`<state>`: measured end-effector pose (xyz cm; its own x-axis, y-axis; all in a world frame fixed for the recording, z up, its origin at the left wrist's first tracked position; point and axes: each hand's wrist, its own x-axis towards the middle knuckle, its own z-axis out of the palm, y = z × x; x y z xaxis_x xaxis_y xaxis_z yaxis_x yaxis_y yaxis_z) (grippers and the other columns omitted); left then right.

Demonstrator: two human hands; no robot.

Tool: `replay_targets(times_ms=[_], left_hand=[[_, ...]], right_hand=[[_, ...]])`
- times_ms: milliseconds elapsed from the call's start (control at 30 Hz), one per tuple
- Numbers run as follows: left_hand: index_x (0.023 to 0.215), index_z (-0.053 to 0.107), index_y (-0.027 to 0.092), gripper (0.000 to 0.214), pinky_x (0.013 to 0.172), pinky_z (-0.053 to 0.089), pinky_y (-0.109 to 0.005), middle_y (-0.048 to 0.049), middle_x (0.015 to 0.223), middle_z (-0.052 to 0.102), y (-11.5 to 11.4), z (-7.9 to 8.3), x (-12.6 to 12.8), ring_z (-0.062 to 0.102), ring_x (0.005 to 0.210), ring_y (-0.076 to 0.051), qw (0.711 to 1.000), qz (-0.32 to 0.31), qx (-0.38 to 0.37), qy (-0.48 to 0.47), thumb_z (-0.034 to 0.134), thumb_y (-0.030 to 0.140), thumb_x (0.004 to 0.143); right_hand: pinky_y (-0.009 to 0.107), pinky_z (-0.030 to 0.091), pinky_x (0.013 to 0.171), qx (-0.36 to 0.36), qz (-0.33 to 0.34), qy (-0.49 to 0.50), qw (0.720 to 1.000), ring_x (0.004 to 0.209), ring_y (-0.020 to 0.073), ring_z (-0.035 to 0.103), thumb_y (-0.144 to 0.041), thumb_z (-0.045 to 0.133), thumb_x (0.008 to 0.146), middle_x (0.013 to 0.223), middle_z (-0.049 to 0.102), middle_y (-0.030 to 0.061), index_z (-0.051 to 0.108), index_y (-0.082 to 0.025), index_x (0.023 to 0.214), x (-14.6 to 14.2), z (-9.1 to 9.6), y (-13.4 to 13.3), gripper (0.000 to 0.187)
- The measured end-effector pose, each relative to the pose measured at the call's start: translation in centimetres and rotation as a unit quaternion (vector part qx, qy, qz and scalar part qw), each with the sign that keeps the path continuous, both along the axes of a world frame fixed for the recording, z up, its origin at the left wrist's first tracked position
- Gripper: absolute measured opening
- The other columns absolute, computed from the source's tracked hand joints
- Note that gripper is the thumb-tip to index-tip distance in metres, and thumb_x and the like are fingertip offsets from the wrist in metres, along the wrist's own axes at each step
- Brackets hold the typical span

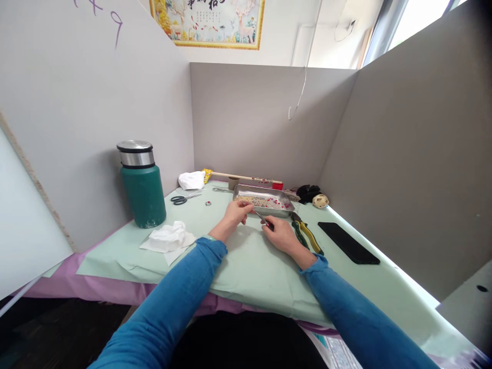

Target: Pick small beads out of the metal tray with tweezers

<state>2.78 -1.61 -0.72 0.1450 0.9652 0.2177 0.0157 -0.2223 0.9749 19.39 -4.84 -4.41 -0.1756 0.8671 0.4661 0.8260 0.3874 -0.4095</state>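
In front of the metal tray [263, 190], my left hand [232, 214] is closed in a pinch; whatever its fingertips grip is too small to make out. My right hand [281, 234] is wrapped round a slim metal tool [262, 218] with a dark handle part. The tool's thin tip points left toward my left fingertips; I cannot tell if it touches them. Small pale and red beads [274, 203] lie in the tray, just beyond both hands. Beside my right hand rest green-and-yellow pliers [307, 233].
A green bottle [143, 195] stands at left, near crumpled tissue [169, 237] and scissors [184, 199]. A black phone-like slab [348, 242] lies at right. Behind the tray are a wooden stick [242, 177] and a small cup [233, 182]. Grey panels [269, 113] enclose the table.
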Motion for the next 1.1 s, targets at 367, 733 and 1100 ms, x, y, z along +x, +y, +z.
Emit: replay_targets(times_ms=[367, 733, 1100], left_hand=[[0.077, 0.061, 0.008, 0.011, 0.036, 0.032, -0.021, -0.0039, 0.07, 0.065, 0.34, -0.23, -0.15, 0.036, 0.035, -0.001, 0.998, -0.028, -0.006, -0.055, 0.06, 0.018, 0.072], [0.073, 0.061, 0.01, 0.013, 0.038, 0.029, -0.02, 0.0055, 0.041, 0.045, 0.26, -0.22, -0.14, 0.036, 0.033, -0.004, 0.998, -0.042, -0.026, -0.029, 0.06, 0.022, 0.076], [0.071, 0.06, 0.011, 0.014, 0.038, 0.029, -0.02, 0.005, 0.042, 0.045, 0.53, -0.43, -0.03, 0.035, 0.034, -0.004, 0.999, -0.034, -0.021, -0.036, 0.06, 0.023, 0.077]], right_hand=[[0.026, 0.039, 0.067, 0.014, 0.017, 0.037, 0.999, 0.073, 0.0174, 0.058, -0.025, 0.047, 0.078, 0.083, 0.068, 0.0049, 0.066, -0.017, 0.092, 0.04, 0.12, -0.03, 0.025], [0.026, 0.04, 0.069, 0.023, 0.029, 0.019, 0.999, 0.075, 0.0181, 0.059, -0.024, 0.047, 0.079, 0.086, 0.068, 0.0053, 0.066, -0.018, 0.094, 0.11, -0.13, 0.07, 0.025], [0.026, 0.04, 0.069, 0.024, 0.03, 0.005, 0.999, 0.074, 0.0174, 0.058, -0.025, 0.047, 0.079, 0.085, 0.068, 0.0049, 0.066, -0.018, 0.093, 0.03, -0.03, -0.05, 0.024]])
